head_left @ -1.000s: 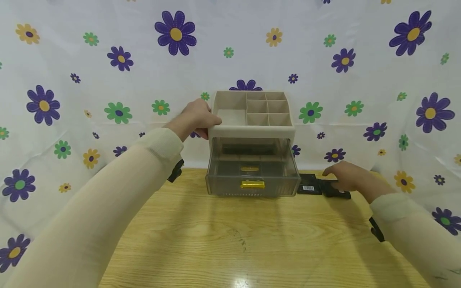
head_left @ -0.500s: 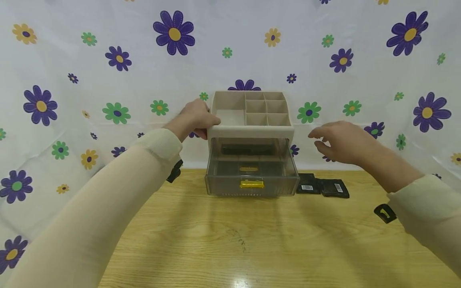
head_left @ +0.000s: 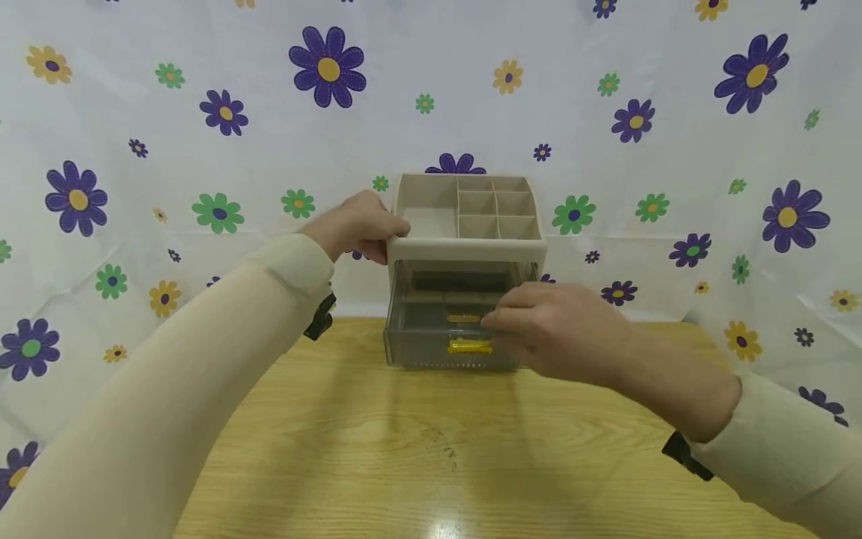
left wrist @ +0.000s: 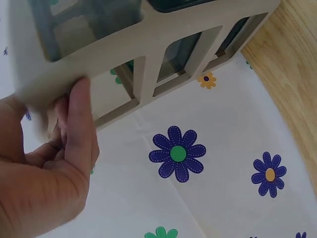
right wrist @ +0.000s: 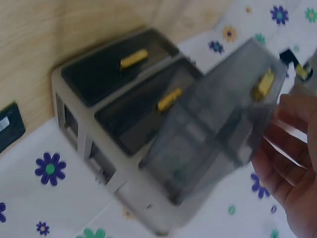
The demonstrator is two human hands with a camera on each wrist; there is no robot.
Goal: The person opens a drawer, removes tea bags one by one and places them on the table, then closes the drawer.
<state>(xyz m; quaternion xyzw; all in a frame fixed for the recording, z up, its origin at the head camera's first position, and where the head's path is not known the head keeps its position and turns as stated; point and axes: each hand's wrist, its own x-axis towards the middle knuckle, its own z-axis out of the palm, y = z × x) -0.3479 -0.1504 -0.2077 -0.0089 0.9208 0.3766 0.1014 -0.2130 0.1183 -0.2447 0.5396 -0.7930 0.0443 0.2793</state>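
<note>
A beige desk organizer point(head_left: 471, 250) stands at the back of the table, its top drawer pulled far out. That drawer point(head_left: 416, 346) is clear grey plastic with a yellow handle point(head_left: 470, 346). My left hand point(head_left: 364, 224) grips the organizer's upper left side, thumb over the top edge; the left wrist view shows the fingers point(left wrist: 79, 124) curled around the frame. My right hand point(head_left: 566, 329) is at the drawer's front right corner, fingers extended and loosely bent. In the blurred right wrist view, I cannot tell whether it touches the drawer wall.
Two lower drawers point(right wrist: 124, 64) are closed in the right wrist view. A flat black packet point(right wrist: 11, 125) with a white label lies on the table beside the organizer. Divided compartments point(head_left: 478, 202) form the organizer's top. A flowered cloth point(head_left: 606, 45) hangs behind.
My right hand has left the black packets, lifted, then moved left and down to the drawer's front. My left hand has stayed on the organizer. The drawer looks equally far out.
</note>
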